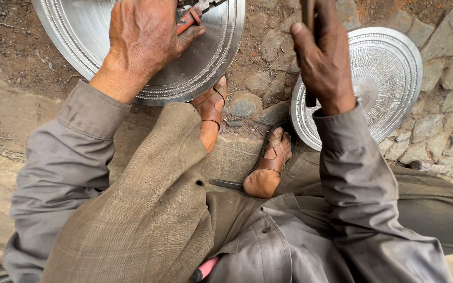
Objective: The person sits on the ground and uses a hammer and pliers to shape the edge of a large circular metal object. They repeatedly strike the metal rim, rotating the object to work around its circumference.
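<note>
Large round engraved silver metal tray (205, 57), lying on the dirt ground (22, 57) at upper left. On it the left hand (142, 39) rests, fingers closed around orange-handled pliers (190, 18). Right of this tray, the right hand (323, 63) has its fingers gripped around a dark upright tool handle (308, 13), above a smaller round engraved silver tray (389, 78) leaning on grey stone paving (446, 120). Below the large tray, two feet in brown leather sandals (213, 107).
</note>
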